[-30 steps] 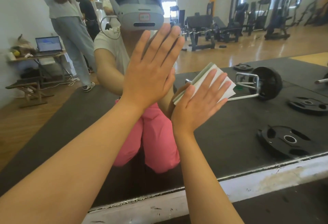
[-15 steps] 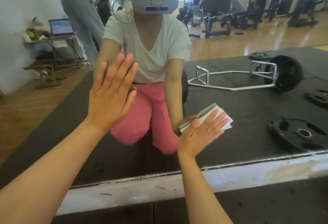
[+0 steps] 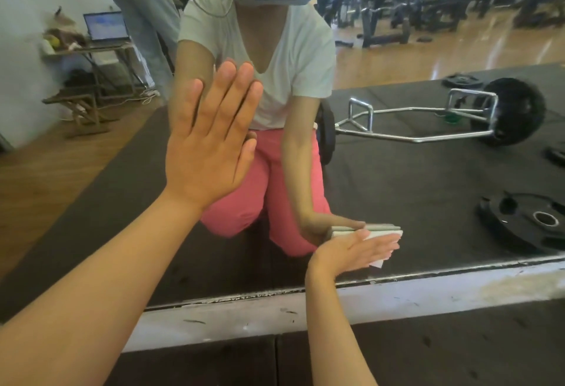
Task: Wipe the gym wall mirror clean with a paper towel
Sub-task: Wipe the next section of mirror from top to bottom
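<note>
Along the base of the wall, the gym mirror (image 3: 412, 171) ends in a chipped dark edge above a scuffed, pale painted ledge (image 3: 428, 295), with black rubber matting (image 3: 458, 349) below it. The glass reflects a room of glossy wooden flooring, dark weight machines at the back, a chrome hex bar (image 3: 406, 128) loaded with a black plate, and a round black weight plate (image 3: 526, 226) with a steel-ringed hole lying flat on the mat. To the left in the reflection, a laptop (image 3: 105, 27) stands open on a small folding table.

The left hand (image 3: 211, 144) is spread flat, fingers straight and together, its palm set against the glass and gripping nothing. The right hand (image 3: 357, 251) is also flat, fingers extended to the right, pressing a folded white paper towel (image 3: 385, 237) against the mirror's lower part, just above the ledge. The towel is a thick rectangular wad whose layered edge shows along the top and doubles in the reflection.
</note>
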